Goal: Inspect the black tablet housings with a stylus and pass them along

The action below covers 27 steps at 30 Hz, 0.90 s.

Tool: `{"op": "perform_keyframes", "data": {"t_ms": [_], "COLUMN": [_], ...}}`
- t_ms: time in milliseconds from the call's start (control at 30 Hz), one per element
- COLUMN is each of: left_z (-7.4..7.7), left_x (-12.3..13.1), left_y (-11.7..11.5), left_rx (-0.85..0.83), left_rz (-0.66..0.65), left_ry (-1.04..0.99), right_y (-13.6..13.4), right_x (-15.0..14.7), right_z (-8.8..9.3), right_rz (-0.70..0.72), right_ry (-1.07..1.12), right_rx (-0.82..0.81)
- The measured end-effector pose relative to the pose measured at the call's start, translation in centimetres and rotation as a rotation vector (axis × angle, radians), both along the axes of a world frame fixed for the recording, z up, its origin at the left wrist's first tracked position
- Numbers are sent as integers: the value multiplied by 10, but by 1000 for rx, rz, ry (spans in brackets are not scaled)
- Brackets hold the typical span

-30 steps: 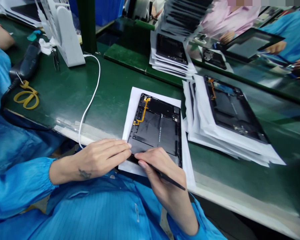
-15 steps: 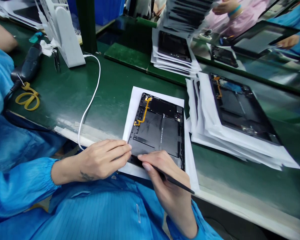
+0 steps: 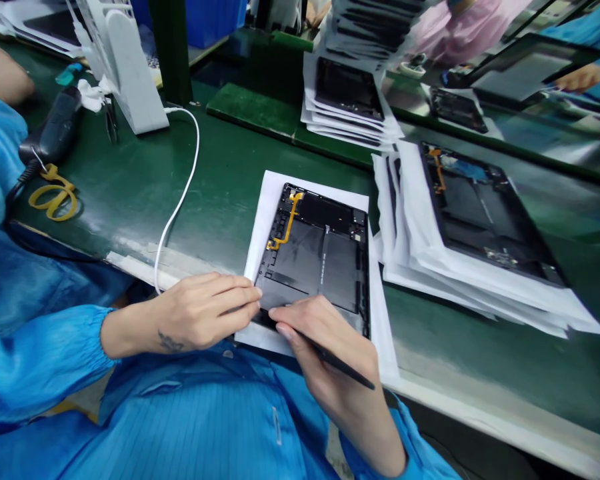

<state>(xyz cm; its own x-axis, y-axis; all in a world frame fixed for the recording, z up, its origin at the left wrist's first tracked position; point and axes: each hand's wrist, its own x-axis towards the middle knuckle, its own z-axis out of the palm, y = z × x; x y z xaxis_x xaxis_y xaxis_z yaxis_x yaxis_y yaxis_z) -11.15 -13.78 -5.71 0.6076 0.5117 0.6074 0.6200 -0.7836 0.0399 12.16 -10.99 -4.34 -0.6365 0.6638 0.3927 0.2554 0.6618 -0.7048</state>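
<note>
An opened tablet (image 3: 305, 257) lies on a sheet of white paper (image 3: 383, 333), its dark inside facing up, with an orange flex cable (image 3: 291, 223) along its left side. At its near left corner, the closed fingers of my left hand (image 3: 200, 312) hold the edge; the thumb is hidden. My right hand (image 3: 330, 353) is closed around a slim black tool (image 3: 347, 371), which looks like tweezers. The tool slants across the tablet's near edge, and its working tip is hidden by my fingers.
Right of the tablet, a paper-layered stack carries another opened tablet (image 3: 490, 213). Behind stands a further tablet stack (image 3: 349, 90). A white cable (image 3: 185, 193) runs from a white stand (image 3: 133, 73). A black corded tool (image 3: 60, 123) and yellow band (image 3: 55, 200) lie left. Co-workers sit nearby.
My right hand and the black tool have shifted slightly left along the tablet's near edge. My left hand stays at the corner, nearly unmoved. A co-worker's hand at the back has moved up.
</note>
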Motion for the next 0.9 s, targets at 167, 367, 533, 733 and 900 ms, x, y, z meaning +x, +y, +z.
{"op": "perform_keyframes", "data": {"t_ms": [167,367,533,733,900], "left_z": [-2,0,3,0,1], "left_x": [6,7,20,33,35], "left_y": [-5,-2,5,6,7], "left_rx": [-2,14,-1,-14,-56], "left_rz": [69,60,38,-22,-17], "left_ry": [-7,-7,-7,16,46], "right_y": [1,-13,-24,-34,-38], "right_x": [20,37,28,22,26], "right_z": [6,6,1,3,-1], "right_rz": [-81,-135,-199,-169,-137], "right_ry": [-14,-51,-65,-171,-176], "right_rx": [3,44,158,231,223]}}
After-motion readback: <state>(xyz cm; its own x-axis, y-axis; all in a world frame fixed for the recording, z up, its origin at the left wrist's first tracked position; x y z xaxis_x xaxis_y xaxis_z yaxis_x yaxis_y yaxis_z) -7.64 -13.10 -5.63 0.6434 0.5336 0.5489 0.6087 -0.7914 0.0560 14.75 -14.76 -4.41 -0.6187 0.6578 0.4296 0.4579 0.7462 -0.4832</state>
